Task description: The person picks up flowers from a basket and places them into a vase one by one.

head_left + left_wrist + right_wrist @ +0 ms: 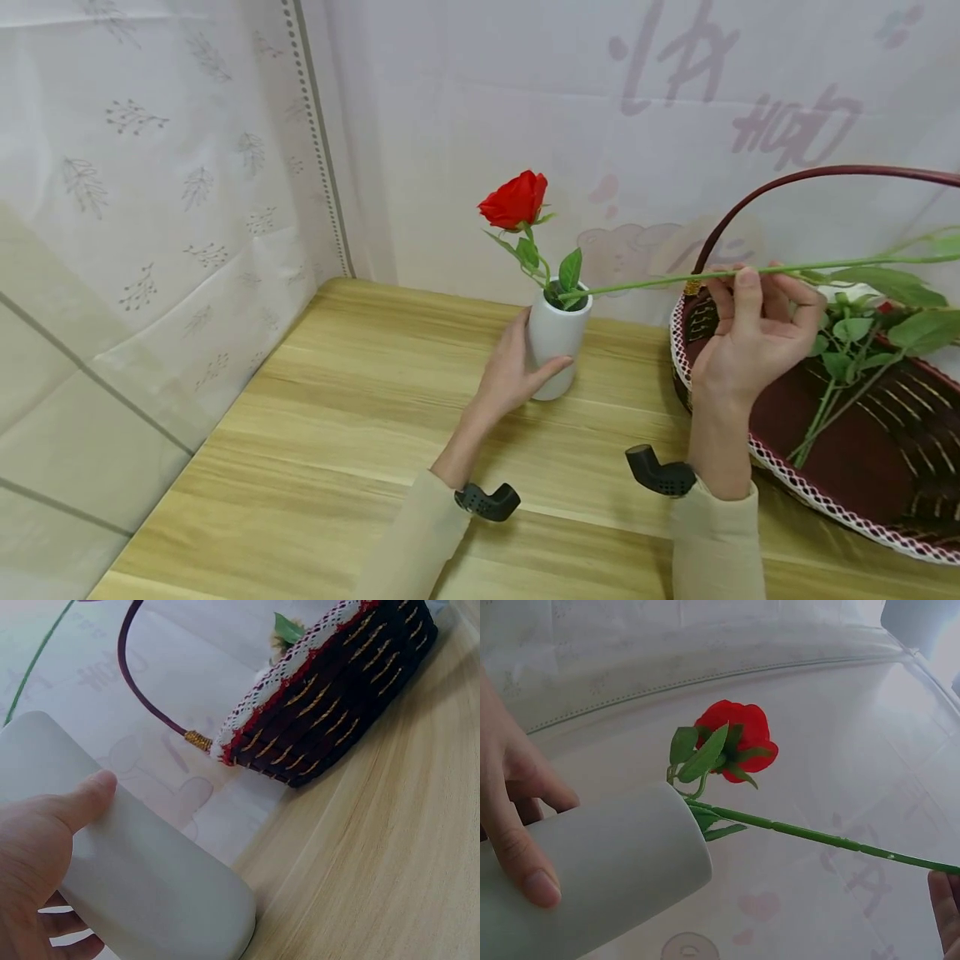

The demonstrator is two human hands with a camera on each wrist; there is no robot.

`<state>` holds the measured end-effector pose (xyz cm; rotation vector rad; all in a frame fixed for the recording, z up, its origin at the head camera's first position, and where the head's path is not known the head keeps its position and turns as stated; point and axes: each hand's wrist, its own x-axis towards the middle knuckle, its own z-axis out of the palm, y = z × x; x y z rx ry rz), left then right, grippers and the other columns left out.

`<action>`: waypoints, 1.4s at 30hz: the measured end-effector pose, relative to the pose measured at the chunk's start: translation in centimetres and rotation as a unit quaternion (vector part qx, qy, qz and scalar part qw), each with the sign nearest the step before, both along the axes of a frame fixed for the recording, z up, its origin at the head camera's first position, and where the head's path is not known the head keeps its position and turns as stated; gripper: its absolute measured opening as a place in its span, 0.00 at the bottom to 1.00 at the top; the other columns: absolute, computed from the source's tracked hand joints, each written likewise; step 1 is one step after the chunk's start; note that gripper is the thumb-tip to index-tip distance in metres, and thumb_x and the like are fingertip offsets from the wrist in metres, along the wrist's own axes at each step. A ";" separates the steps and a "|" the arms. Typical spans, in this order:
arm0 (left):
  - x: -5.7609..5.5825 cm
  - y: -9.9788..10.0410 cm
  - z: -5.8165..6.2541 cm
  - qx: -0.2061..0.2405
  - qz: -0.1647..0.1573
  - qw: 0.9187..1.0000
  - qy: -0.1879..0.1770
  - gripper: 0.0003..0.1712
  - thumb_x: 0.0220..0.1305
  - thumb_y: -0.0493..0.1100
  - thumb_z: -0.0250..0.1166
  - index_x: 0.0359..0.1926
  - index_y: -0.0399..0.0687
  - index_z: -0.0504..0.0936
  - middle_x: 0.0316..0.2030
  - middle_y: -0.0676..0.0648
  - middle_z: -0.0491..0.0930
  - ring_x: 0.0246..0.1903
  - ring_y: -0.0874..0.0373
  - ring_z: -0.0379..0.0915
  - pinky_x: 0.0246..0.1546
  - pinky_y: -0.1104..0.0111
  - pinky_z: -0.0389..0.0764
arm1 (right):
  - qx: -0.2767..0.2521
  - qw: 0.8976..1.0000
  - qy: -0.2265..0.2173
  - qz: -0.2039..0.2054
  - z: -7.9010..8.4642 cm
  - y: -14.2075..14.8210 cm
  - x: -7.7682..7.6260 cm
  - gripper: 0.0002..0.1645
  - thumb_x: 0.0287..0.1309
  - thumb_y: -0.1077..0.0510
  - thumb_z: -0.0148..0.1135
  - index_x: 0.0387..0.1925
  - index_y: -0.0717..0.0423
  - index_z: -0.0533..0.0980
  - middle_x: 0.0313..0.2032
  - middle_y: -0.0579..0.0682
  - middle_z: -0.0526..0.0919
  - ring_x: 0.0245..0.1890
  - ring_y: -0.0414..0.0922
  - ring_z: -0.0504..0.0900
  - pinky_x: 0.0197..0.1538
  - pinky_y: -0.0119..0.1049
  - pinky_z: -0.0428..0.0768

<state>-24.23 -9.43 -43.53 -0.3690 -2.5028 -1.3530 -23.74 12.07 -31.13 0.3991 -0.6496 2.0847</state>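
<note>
My left hand (pixel 504 373) grips a white cylindrical vase (pixel 558 350) that stands on the wooden table, fingers behind it and thumb across the front. A red rose (pixel 516 202) with green leaves rises out of the vase, leaning left. Between the thumb and fingers of my right hand (pixel 753 337) is a long green flower stem (pixel 648 285), held nearly level. The stem's left end lies at the vase mouth, as the right wrist view also shows at the rim (pixel 694 832). Its other end runs past the right edge of the head view, so its bloom is hidden.
At the right stands a dark woven basket with a white lace rim (pixel 813 487) and a tall arched handle (pixel 825 172). Leafy flower stems (pixel 843 358) lie inside it. A printed cloth (pixel 487 100) hangs behind the table (pixel 360 375).
</note>
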 end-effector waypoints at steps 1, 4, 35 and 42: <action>0.0 0.0 0.0 -0.001 0.000 1.000 -0.001 0.55 0.61 0.60 0.72 0.77 0.42 0.53 0.69 0.39 0.65 0.63 0.47 0.68 0.60 0.50 0.73 | -0.001 1.000 -0.001 -0.004 0.0 0.1 0.0 0.17 0.53 0.79 0.67 0.41 0.76 0.68 0.31 0.67 0.76 0.30 0.59 0.80 0.37 0.49 0.85; 0.0 0.1 0.0 -0.003 -0.003 1.000 -0.003 0.55 0.61 0.60 0.72 0.77 0.43 0.53 0.69 0.39 0.65 0.63 0.47 0.68 0.60 0.50 0.74 | -0.013 1.000 0.000 -0.016 0.1 0.6 0.1 0.19 0.53 0.79 0.67 0.42 0.77 0.67 0.31 0.68 0.76 0.30 0.60 0.80 0.37 0.48 0.85; 0.1 0.1 0.2 0.001 -0.007 1.000 -0.002 0.55 0.61 0.61 0.72 0.77 0.43 0.53 0.69 0.39 0.65 0.62 0.47 0.68 0.58 0.50 0.75 | 0.167 0.986 -0.019 0.015 -2.3 -2.5 -2.2 0.11 0.56 0.78 0.65 0.42 0.77 0.75 0.36 0.65 0.80 0.33 0.55 0.84 0.39 0.44 0.85; 0.1 0.1 0.2 0.004 -0.003 1.000 0.003 0.55 0.61 0.60 0.72 0.77 0.42 0.53 0.69 0.39 0.65 0.63 0.46 0.68 0.58 0.50 0.75 | 0.201 0.978 -0.031 0.043 -2.6 -3.2 -2.9 0.12 0.57 0.76 0.66 0.43 0.75 0.76 0.35 0.61 0.82 0.34 0.51 0.84 0.41 0.43 0.86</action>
